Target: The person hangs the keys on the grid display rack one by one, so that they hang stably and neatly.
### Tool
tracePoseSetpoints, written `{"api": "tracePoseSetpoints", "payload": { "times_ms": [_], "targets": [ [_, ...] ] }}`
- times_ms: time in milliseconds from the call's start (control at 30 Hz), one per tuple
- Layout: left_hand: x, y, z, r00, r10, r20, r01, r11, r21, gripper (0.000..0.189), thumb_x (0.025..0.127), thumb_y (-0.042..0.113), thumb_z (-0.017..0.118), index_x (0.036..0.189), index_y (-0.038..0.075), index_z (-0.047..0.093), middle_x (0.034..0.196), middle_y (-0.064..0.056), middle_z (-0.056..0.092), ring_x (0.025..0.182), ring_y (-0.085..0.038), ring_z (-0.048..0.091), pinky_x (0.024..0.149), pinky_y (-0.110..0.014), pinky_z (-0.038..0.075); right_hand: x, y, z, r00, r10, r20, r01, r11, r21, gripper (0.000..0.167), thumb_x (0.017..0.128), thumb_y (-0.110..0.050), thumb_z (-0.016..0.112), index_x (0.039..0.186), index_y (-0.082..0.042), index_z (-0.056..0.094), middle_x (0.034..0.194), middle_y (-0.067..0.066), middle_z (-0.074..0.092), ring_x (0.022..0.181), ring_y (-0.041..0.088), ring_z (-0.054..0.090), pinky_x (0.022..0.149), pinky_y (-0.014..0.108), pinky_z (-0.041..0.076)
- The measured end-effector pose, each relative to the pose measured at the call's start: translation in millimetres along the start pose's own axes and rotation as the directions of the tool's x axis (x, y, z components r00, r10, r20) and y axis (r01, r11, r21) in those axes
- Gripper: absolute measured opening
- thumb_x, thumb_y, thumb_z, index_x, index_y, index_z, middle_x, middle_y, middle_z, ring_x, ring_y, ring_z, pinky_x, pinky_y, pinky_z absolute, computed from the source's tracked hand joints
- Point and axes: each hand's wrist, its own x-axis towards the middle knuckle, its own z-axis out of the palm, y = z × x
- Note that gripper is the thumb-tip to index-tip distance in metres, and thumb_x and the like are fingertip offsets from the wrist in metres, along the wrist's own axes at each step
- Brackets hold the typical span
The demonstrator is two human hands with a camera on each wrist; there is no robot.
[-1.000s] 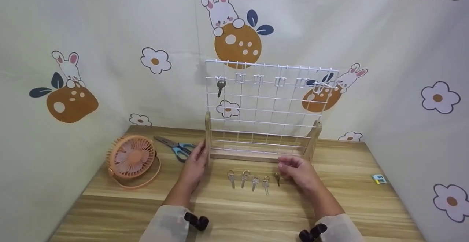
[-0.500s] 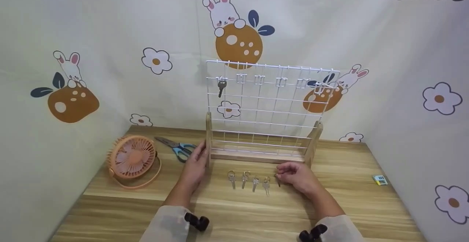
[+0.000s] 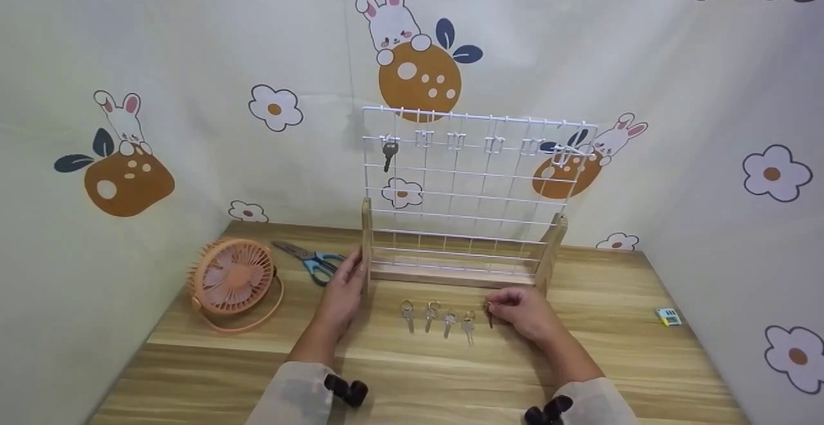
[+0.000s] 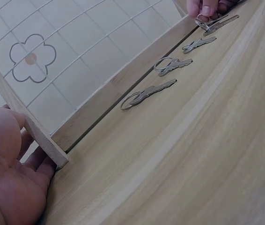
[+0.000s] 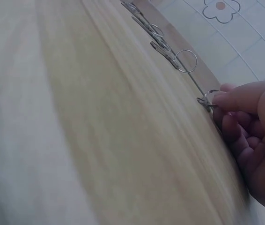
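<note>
A white wire grid rack (image 3: 450, 212) stands upright on wooden feet, with a row of small white hooks along its upper part. One dark key (image 3: 389, 153) hangs from the leftmost hook. My left hand (image 3: 343, 293) holds the rack's left wooden upright (image 4: 43, 140) near its bottom. Before the rack, several keys with rings, among them a silver key (image 3: 407, 317), lie in a row on the table. At the row's right end, thumb and fingers of my right hand (image 3: 524, 309) pinch the ring of a small dark key (image 5: 204, 101), which is partly hidden.
An orange desk fan (image 3: 235, 277) stands at the left, with blue-handled scissors (image 3: 315, 264) between it and the rack. A small light-blue item (image 3: 667, 316) lies near the right edge of the wooden table (image 3: 412, 380). Patterned cloth (image 3: 309, 167) surrounds the table.
My right hand has lowered toward the rightmost key and taken its ring between thumb and fingers. The left hand stays at the rack's upright.
</note>
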Motion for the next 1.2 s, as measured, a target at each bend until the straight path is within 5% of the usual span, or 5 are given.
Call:
{"api": "tracePoseSetpoints", "payload": {
  "times_ms": [400, 633, 900, 1200],
  "targets": [
    [-0.4, -0.9, 1.2, 1.0, 0.011, -0.011, -0.011, 1.0, 0.014, 0.055, 0.115, 0.039, 0.051, 0.167, 0.028, 0.039, 0.175, -0.005, 0.036, 0.164, -0.034, 0.031, 0.133, -0.055, 0.03, 0.4, -20.7, -2.3, 0.987, 0.098, -0.129, -0.059, 0.958, 0.281, 0.03, 0.097, -0.005, 0.076, 0.125, 0.008, 0.074, 0.109, 0.01, 0.08, 0.094, 0.016, 0.077, 0.085, 0.03, 0.067],
    [-1.4, 0.9, 2.0, 1.0, 0.016, -0.01, -0.016, 1.0, 0.001, 0.056, 0.114, 0.039, 0.051, 0.168, 0.028, 0.038, 0.175, -0.006, 0.037, 0.163, -0.035, 0.032, 0.133, -0.055, 0.032, -3.7, -49.6, -4.3, 0.981, 0.051, -0.187, 0.015, 0.943, 0.334, 0.026, 0.098, -0.001, 0.075, 0.123, 0.006, 0.076, 0.108, 0.006, 0.08, 0.094, 0.014, 0.078, 0.087, 0.027, 0.067],
    [-2.8, 0.3, 1.2, 1.0, 0.026, -0.004, -0.026, 1.0, 0.003, 0.056, 0.115, 0.038, 0.049, 0.168, 0.027, 0.036, 0.175, -0.006, 0.036, 0.164, -0.035, 0.031, 0.133, -0.054, 0.031, -10.9, -82.9, -2.4, 0.981, -0.013, -0.193, 0.107, 0.867, 0.487, 0.026, 0.098, 0.01, 0.069, 0.123, 0.017, 0.069, 0.102, 0.006, 0.078, 0.092, 0.013, 0.078, 0.088, 0.032, 0.068],
    [-0.9, 0.5, 0.4, 1.0, 0.007, -0.004, -0.007, 1.0, -0.014, 0.054, 0.115, 0.038, 0.051, 0.167, 0.032, 0.039, 0.176, -0.003, 0.036, 0.164, -0.033, 0.032, 0.133, -0.053, 0.032, -5.1, -136.2, -4.9, 0.973, -0.122, -0.196, 0.201, 0.866, 0.457, 0.023, 0.098, 0.007, 0.07, 0.12, 0.013, 0.073, 0.099, 0.007, 0.08, 0.087, 0.015, 0.078, 0.086, 0.029, 0.067]
  ]
}}
